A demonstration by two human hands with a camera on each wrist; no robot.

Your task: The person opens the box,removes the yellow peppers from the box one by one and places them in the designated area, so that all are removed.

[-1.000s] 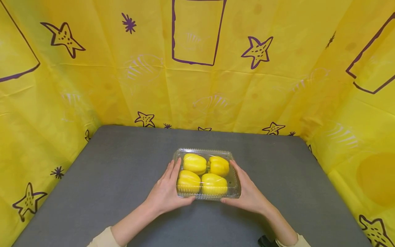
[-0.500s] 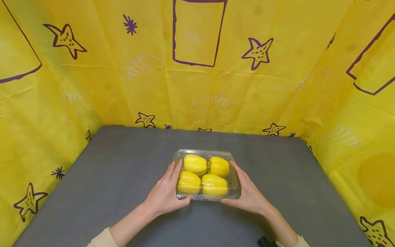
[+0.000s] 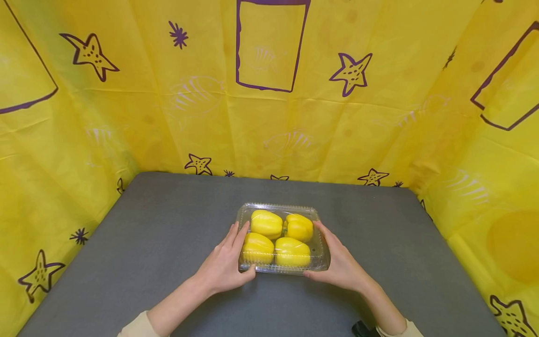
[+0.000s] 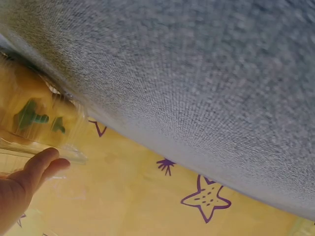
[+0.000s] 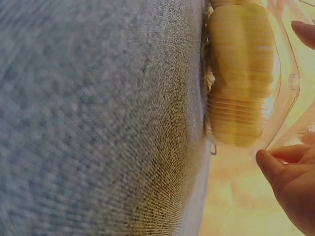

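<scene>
A clear plastic food container (image 3: 275, 206) with ribbed sides rests on the grey table, holding several yellow bell peppers (image 3: 266, 224). Green stems show through its wall in the left wrist view. My left hand (image 3: 223, 263) grips the left side, fingers along the edge and thumb by the near left corner. On the opposite side my right hand (image 3: 343, 264) holds the container with fingers along the edge and the thumb at the near right corner. In the right wrist view, fingertips (image 5: 265, 158) pinch the clear rim. Whether the lid is fully fastened cannot be told.
The grey table (image 3: 168, 210) extends around the container. Yellow printed cloth (image 3: 269, 117) with starfish drawings hangs behind and on both sides. A black object (image 3: 361, 329) lies beside my right wrist, partly cut off.
My left thumb has slid left along the container's near edge to its corner. The container and right hand stay almost in place.
</scene>
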